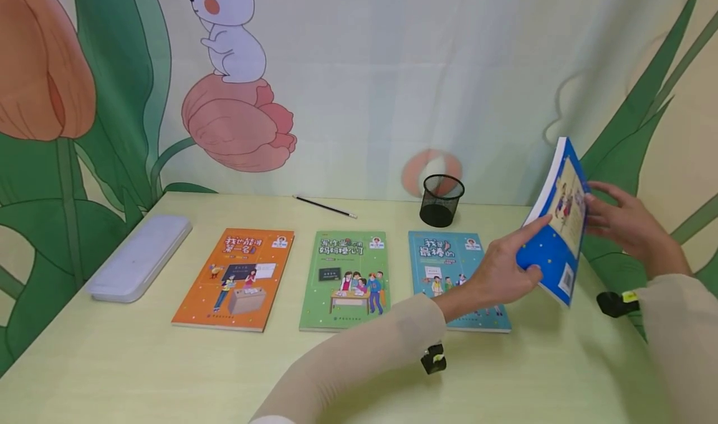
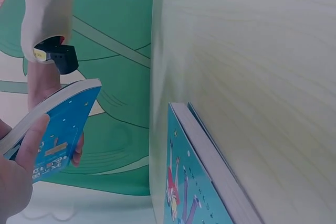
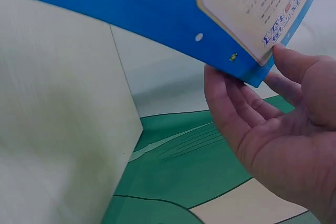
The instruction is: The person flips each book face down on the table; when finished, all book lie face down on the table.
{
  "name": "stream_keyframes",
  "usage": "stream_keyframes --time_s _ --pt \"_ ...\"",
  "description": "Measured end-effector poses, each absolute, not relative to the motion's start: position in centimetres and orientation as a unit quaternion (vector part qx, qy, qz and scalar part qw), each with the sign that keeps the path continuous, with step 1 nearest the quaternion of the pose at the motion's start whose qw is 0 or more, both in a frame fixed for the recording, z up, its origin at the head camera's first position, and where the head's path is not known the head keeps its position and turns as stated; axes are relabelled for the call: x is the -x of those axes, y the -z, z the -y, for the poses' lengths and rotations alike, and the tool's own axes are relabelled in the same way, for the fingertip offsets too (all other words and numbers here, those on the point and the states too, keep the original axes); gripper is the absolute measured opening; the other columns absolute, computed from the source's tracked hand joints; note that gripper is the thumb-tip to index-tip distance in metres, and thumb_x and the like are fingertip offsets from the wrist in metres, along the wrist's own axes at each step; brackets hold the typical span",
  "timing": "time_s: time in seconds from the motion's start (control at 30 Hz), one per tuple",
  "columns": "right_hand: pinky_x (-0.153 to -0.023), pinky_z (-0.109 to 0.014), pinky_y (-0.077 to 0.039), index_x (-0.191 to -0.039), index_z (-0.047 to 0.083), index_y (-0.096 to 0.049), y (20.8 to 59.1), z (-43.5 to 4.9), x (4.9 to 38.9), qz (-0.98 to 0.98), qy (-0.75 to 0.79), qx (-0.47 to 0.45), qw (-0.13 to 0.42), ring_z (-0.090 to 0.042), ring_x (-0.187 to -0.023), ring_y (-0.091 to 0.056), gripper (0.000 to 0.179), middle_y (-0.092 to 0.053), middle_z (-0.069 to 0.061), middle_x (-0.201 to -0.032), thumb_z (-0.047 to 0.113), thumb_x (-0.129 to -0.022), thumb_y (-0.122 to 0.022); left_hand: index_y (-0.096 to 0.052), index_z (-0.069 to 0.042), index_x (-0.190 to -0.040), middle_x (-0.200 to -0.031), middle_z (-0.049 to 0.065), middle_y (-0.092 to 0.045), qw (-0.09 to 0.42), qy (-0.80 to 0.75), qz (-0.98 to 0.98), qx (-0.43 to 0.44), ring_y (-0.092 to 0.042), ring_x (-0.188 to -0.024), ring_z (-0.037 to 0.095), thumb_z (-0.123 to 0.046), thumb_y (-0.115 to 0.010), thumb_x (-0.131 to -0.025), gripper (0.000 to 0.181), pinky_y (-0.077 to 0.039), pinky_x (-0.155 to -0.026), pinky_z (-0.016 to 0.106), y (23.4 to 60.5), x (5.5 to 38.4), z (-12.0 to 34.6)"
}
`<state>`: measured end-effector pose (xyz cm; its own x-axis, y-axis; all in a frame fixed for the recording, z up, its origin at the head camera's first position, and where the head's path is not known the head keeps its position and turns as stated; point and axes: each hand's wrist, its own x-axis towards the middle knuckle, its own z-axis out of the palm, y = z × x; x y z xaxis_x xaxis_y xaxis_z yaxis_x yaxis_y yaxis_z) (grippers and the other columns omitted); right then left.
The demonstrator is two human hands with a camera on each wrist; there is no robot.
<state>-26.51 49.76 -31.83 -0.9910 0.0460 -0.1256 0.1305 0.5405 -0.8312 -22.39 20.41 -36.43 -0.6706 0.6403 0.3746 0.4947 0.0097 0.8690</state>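
A blue book (image 1: 558,224) is held up, tilted, above the right side of the table, its barcode side toward the head view. My left hand (image 1: 501,268) grips its near-left edge, where the white page edges show. At the far-right edge my right hand (image 1: 631,224) pinches the book; in the right wrist view its thumb lies at a corner of the blue cover (image 3: 157,19), with the fingers behind. Under my left forearm lies a teal book (image 1: 443,274), partly covered. To its left, a green book (image 1: 344,280) and an orange book (image 1: 235,280) lie face up.
A black mesh pen cup (image 1: 440,202) stands at the back of the table (image 1: 168,374). A pencil (image 1: 325,206) lies at the back middle. On the far left is a pale pencil case (image 1: 140,259). A printed curtain (image 1: 348,87) hangs behind the table.
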Motion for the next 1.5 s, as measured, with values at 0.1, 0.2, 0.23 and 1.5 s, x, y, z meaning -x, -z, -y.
stream_keyframes --time_s 0.1,0.2,0.23,1.5 --pt "-0.085 -0.026 -0.058 -0.162 0.028 -0.005 32.1 -49.8 26.4 -0.866 0.495 -0.054 0.045 0.008 -0.091 -0.061 0.081 -0.056 0.032 -0.099 0.057 -0.098 -0.044 -0.025 -0.035 -0.158 -0.161 -0.001 -0.034 0.071 -0.581 -0.708 -0.396 -0.057 -0.126 0.017 0.001 -0.057 -0.095 0.080 -0.054 -0.085 0.018 36.5 22.4 -20.5" --pt "-0.083 -0.026 -0.058 -0.162 0.028 -0.006 32.4 -50.0 26.3 -0.857 0.509 -0.058 0.048 0.007 -0.091 -0.062 0.081 -0.057 0.032 -0.097 0.056 -0.098 -0.046 -0.025 -0.036 -0.158 -0.161 -0.002 -0.035 0.082 -0.586 -0.706 -0.389 -0.059 -0.122 0.016 0.001 -0.058 -0.095 0.080 -0.054 -0.082 0.017 36.6 22.4 -20.5" --pt "-0.083 -0.027 -0.058 -0.162 0.027 -0.006 32.5 -50.0 26.2 -0.857 0.510 -0.058 0.049 0.006 -0.091 -0.062 0.081 -0.056 0.031 -0.098 0.055 -0.098 -0.047 -0.025 -0.037 -0.158 -0.160 -0.002 -0.035 0.086 -0.589 -0.704 -0.387 -0.059 -0.120 0.015 0.001 -0.058 -0.095 0.080 -0.054 -0.081 0.017 36.6 22.4 -20.5" --pt "-0.078 -0.040 -0.062 -0.161 0.010 -0.009 33.6 -50.0 26.8 -0.914 0.402 -0.061 -0.010 -0.018 -0.091 -0.060 0.078 -0.029 -0.036 -0.145 0.041 -0.103 -0.050 -0.022 -0.040 -0.157 -0.158 -0.005 -0.037 0.135 -0.572 -0.768 -0.253 -0.052 -0.130 0.017 -0.012 -0.077 -0.088 0.092 -0.052 -0.098 0.030 39.1 25.0 -20.4"
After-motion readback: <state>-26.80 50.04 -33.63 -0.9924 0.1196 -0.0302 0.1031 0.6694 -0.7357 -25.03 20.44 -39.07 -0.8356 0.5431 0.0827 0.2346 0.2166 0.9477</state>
